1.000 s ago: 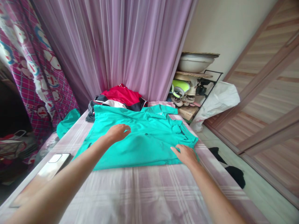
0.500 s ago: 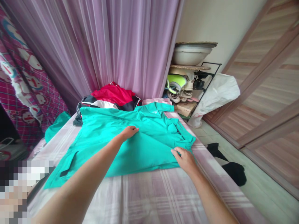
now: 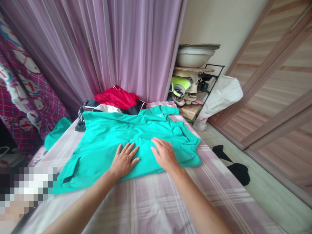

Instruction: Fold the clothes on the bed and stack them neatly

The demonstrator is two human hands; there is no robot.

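Nr garment (image 3: 142,130) edge — L hand (image 3: 123,161)

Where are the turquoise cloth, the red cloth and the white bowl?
Turquoise cloth (image 3: 136,132): head view, its middle.
Red cloth (image 3: 116,97): head view, its bunched-up middle.
White bowl (image 3: 194,57): head view, the outside of its wall.

1. Two bare hands: one left hand (image 3: 123,161), one right hand (image 3: 165,155).
2. One turquoise garment (image 3: 104,130), under the fingers of both.
3. One heap of red, navy and white clothes (image 3: 117,97), beyond the left hand's fingers.
4. One lilac curtain (image 3: 129,42), farther beyond.
5. One white basin (image 3: 195,57), beyond and right of the fingers.
6. One yellow-green visor (image 3: 184,83), likewise.
7. One white bag (image 3: 221,96), farther right.
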